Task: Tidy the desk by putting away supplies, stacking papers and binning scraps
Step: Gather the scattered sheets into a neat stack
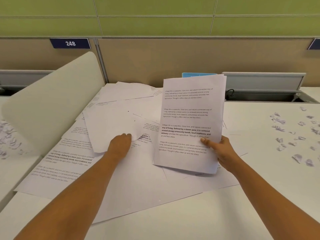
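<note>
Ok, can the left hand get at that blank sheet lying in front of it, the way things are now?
Probably yes. The left hand already rests on the blank sheet, which lies on top of the loose pile with nothing over it. The right hand is busy holding the gathered stack clear of it.

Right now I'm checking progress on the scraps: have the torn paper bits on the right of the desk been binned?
No, the paper scraps lie scattered on the desk, right of the right hand.
</note>
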`<state>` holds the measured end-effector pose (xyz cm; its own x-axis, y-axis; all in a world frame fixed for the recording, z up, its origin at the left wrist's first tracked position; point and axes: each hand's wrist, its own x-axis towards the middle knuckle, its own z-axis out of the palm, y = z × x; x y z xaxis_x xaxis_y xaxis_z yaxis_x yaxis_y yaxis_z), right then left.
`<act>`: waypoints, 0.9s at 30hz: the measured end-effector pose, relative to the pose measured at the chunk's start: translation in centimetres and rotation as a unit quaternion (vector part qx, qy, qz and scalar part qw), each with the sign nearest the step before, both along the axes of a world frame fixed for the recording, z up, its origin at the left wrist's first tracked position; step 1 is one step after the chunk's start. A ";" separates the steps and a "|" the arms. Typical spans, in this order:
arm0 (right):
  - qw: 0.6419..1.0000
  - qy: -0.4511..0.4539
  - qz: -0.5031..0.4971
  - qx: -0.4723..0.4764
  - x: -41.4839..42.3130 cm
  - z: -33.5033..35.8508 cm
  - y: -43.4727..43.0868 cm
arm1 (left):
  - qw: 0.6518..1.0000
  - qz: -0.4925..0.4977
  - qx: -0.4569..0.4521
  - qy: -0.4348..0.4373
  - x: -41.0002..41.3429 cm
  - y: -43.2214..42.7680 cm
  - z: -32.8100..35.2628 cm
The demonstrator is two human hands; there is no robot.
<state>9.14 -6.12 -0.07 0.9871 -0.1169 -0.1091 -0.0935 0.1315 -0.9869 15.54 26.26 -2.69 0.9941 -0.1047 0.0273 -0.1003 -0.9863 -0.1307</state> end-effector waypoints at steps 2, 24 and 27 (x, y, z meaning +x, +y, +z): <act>1.000 0.004 -0.003 -0.008 -0.1 0.0 -0.1 | 1.000 -0.002 -0.007 -0.001 0.0 0.3 0.0; 0.999 -0.010 -0.033 -0.035 1.1 0.7 -1.8 | 0.730 -0.196 -0.606 0.248 -3.3 -0.8 24.3; 1.000 0.006 -0.015 -0.013 1.1 0.6 -1.8 | 0.698 -0.214 -0.633 0.258 -2.1 -0.4 24.1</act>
<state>10.20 -7.93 0.56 0.9818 -0.1499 -0.1166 -0.1008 0.1091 -0.9889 13.41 25.91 21.43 0.7906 -0.6120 0.0169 -0.1330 -0.1447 0.9805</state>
